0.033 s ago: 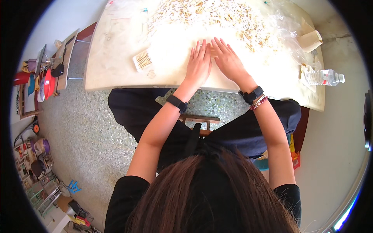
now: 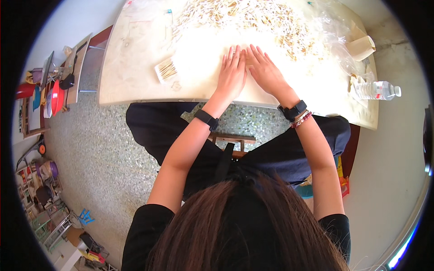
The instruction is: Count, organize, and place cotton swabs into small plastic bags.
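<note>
My left hand and my right hand rest palms down, side by side, on the pale table. Their fingers are stretched out and point away from me, with the fingertips nearly meeting. Glare washes out the tabletop around them, so whatever lies beneath the palms is hidden. Beyond my fingers spreads a big loose heap of cotton swabs with thin wooden sticks. Left of my left hand stands a small white box holding a row of swabs.
At the table's right side are crumpled clear plastic, a cardboard roll and a clear plastic bottle lying on its side. A blue stool stands on the speckled floor at far left.
Both hands have kept nearly the same place; the gap between them looks slightly narrower.
</note>
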Action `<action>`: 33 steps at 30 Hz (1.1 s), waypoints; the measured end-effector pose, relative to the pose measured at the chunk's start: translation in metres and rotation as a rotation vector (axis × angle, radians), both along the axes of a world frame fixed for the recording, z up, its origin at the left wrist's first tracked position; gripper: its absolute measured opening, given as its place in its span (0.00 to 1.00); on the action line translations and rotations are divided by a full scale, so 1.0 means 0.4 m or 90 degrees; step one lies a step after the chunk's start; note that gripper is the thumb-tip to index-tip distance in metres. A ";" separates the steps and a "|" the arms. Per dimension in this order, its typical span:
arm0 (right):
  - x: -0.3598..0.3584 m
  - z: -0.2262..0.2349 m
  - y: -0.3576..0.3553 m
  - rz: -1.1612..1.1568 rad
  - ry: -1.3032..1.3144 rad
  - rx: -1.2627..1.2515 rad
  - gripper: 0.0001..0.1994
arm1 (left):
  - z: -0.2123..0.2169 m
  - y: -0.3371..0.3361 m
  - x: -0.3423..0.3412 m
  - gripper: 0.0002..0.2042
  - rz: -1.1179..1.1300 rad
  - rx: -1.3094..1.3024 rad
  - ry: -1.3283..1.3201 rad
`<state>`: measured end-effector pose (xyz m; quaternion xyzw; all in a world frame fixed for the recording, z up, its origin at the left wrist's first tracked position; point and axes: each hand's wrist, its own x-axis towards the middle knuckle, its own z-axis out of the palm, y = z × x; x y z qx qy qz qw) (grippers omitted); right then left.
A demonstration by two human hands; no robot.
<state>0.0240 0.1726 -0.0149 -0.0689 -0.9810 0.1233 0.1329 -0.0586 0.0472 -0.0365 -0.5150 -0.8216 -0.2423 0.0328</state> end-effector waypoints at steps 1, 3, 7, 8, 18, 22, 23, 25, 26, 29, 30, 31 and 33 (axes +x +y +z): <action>0.004 -0.010 0.000 0.011 -0.049 0.024 0.27 | -0.002 0.006 -0.003 0.27 0.001 0.007 0.000; 0.009 -0.017 -0.003 0.022 -0.098 0.048 0.25 | -0.009 0.013 -0.005 0.27 0.002 0.001 0.011; 0.015 -0.027 -0.017 0.012 -0.083 0.072 0.25 | -0.014 0.011 -0.003 0.27 -0.004 0.001 0.016; 0.015 -0.027 -0.021 0.008 -0.090 0.090 0.25 | -0.012 0.007 -0.002 0.27 -0.005 0.001 0.016; -0.002 -0.011 -0.024 -0.025 -0.109 0.132 0.26 | -0.001 0.014 -0.033 0.27 -0.028 -0.054 0.051; -0.008 -0.006 -0.016 -0.018 -0.144 0.070 0.26 | 0.003 0.014 -0.040 0.26 -0.046 -0.089 0.039; -0.007 -0.004 -0.018 -0.008 -0.154 0.048 0.27 | 0.003 0.011 -0.036 0.26 -0.047 -0.089 0.039; 0.002 -0.003 -0.028 -0.007 -0.172 0.061 0.27 | 0.002 0.004 -0.024 0.26 -0.034 -0.085 0.003; 0.005 -0.003 -0.032 -0.004 -0.189 0.075 0.27 | 0.003 0.001 -0.019 0.26 -0.034 -0.085 0.003; 0.009 -0.004 -0.038 -0.009 -0.185 0.094 0.27 | 0.005 -0.002 -0.015 0.25 -0.021 -0.092 0.003; 0.006 -0.007 -0.035 -0.007 -0.185 0.093 0.27 | 0.006 0.002 -0.023 0.25 -0.031 -0.087 0.020; -0.002 -0.009 -0.028 -0.018 -0.156 0.076 0.26 | 0.008 0.004 -0.029 0.25 -0.042 -0.082 0.038; -0.007 -0.007 -0.024 -0.029 -0.127 0.059 0.26 | 0.005 0.013 -0.039 0.25 -0.042 -0.083 0.042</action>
